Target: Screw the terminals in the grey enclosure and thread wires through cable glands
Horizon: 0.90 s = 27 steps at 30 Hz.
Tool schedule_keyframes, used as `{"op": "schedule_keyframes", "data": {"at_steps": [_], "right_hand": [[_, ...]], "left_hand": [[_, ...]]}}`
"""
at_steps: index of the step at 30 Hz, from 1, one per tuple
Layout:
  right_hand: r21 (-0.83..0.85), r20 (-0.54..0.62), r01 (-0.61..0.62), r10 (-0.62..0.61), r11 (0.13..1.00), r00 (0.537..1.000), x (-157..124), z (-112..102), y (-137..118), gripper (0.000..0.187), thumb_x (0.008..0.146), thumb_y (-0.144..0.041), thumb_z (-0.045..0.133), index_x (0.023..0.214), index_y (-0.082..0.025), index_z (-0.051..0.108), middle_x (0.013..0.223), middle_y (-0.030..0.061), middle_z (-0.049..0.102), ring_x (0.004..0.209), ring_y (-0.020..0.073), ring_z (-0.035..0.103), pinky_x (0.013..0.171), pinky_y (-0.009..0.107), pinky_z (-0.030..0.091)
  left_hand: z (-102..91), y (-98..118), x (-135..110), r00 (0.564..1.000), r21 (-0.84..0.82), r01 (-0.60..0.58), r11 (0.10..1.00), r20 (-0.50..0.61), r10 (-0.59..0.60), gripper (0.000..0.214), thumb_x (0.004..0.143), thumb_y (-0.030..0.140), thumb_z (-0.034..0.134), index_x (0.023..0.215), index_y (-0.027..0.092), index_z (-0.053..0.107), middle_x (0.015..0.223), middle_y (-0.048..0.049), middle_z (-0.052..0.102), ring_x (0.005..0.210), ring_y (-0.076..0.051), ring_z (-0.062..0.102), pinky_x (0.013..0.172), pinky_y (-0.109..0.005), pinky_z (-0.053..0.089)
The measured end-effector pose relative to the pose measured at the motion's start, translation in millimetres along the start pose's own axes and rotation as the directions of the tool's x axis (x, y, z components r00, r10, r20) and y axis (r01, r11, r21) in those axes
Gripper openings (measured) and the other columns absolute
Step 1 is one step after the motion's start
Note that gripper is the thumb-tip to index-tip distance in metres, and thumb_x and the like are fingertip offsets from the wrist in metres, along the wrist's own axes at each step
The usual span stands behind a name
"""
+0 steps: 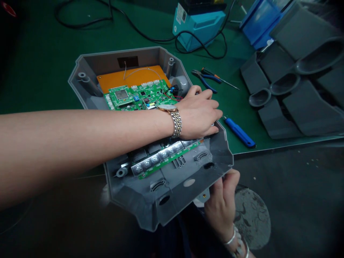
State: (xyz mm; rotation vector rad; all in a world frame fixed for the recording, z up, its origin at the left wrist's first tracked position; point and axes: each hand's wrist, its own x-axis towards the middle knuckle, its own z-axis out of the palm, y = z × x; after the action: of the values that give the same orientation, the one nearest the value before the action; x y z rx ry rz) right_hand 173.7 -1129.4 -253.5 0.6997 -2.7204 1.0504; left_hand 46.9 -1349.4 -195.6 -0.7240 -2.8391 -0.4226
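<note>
A grey plastic housing (88, 75) lies open, overhanging the near edge of the green mat. Inside it are a green circuit board (134, 96), an orange panel (120, 79) and a strip of round button pads (158, 157). My left hand (200, 114), a metal watch on its wrist, reaches across the housing and rests on its right rim, fingers curled down; what they touch is hidden. My right hand (223, 200) comes from below and grips the housing's near right edge, fingers wrapped round it.
Blue-handled pliers (204, 79) and a thin screwdriver (223, 80) lie right of the housing, a blue-handled tool (240, 132) nearer. Stacked grey plastic shells (295, 89) fill the right. A teal device (200, 25) with black cables and a blue bin (260, 21) stand behind.
</note>
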Motion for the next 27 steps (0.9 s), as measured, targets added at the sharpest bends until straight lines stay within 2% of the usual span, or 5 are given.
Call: {"op": "schedule_keyframes", "data": {"at_steps": [4, 10, 16, 23, 27], "right_hand": [[-0.103, 0.032, -0.039, 0.042, 0.994, 0.999, 3.0, -10.4, 11.7, 0.029, 0.103, -0.041, 0.046, 0.122, -0.019, 0.043, 0.092, 0.0057, 0.057, 0.069, 0.0179, 0.058, 0.058, 0.031, 0.046], [-0.435, -0.002, 0.254, -0.283, 0.864, 0.959, 14.0, -18.0, 38.8, 0.052, 0.102, -0.060, 0.045, 0.118, -0.011, 0.051, 0.089, 0.0096, 0.061, 0.065, 0.0176, 0.058, 0.055, 0.029, 0.038], [-0.401, -0.005, 0.458, -0.502, 0.794, 0.865, 40.2, -12.4, 53.0, 0.053, 0.103, -0.064, 0.034, 0.078, -0.020, 0.049, 0.061, 0.0021, 0.049, 0.054, 0.0167, 0.049, 0.052, 0.031, 0.032], [0.012, -0.102, 0.052, -0.051, 0.999, 0.993, 19.3, 8.7, 33.5, 0.045, 0.104, -0.055, 0.035, 0.082, -0.020, 0.054, 0.064, 0.0010, 0.054, 0.054, 0.0143, 0.049, 0.051, 0.027, 0.034], [0.425, 0.042, -0.317, 0.331, 0.848, 0.943, 17.2, 9.4, -1.5, 0.048, 0.102, -0.059, 0.036, 0.078, -0.021, 0.050, 0.061, -0.0017, 0.047, 0.052, 0.0116, 0.042, 0.047, 0.024, 0.033]], "left_hand": [[-0.3, -1.6, 0.0, 1.000, 0.014, -0.017, 1.000, -0.026, 0.017, 0.033, 0.096, 0.047, 0.057, 0.095, 0.018, 0.072, 0.103, -0.0086, 0.070, 0.114, -0.031, 0.051, 0.100, -0.052, 0.031], [2.6, -3.7, 1.0, 0.998, 0.048, -0.040, 0.998, -0.038, 0.042, 0.036, 0.096, 0.050, 0.055, 0.090, 0.017, 0.070, 0.098, -0.0079, 0.069, 0.110, -0.032, 0.053, 0.097, -0.052, 0.032], [2.4, -3.0, 1.2, 0.998, 0.031, -0.029, 0.999, -0.053, 0.031, 0.032, 0.094, 0.046, 0.057, 0.089, 0.018, 0.072, 0.096, -0.0083, 0.070, 0.109, -0.030, 0.053, 0.098, -0.050, 0.031], [1.4, -0.7, 0.8, 0.999, 0.041, -0.019, 0.999, -0.032, 0.020, 0.034, 0.095, 0.047, 0.055, 0.095, 0.018, 0.073, 0.101, -0.0095, 0.070, 0.112, -0.032, 0.052, 0.099, -0.051, 0.030], [1.1, -0.3, 0.9, 0.999, 0.038, -0.012, 0.999, -0.031, 0.013, 0.032, 0.095, 0.045, 0.056, 0.093, 0.018, 0.073, 0.101, -0.0093, 0.070, 0.112, -0.032, 0.052, 0.098, -0.051, 0.030]]}}
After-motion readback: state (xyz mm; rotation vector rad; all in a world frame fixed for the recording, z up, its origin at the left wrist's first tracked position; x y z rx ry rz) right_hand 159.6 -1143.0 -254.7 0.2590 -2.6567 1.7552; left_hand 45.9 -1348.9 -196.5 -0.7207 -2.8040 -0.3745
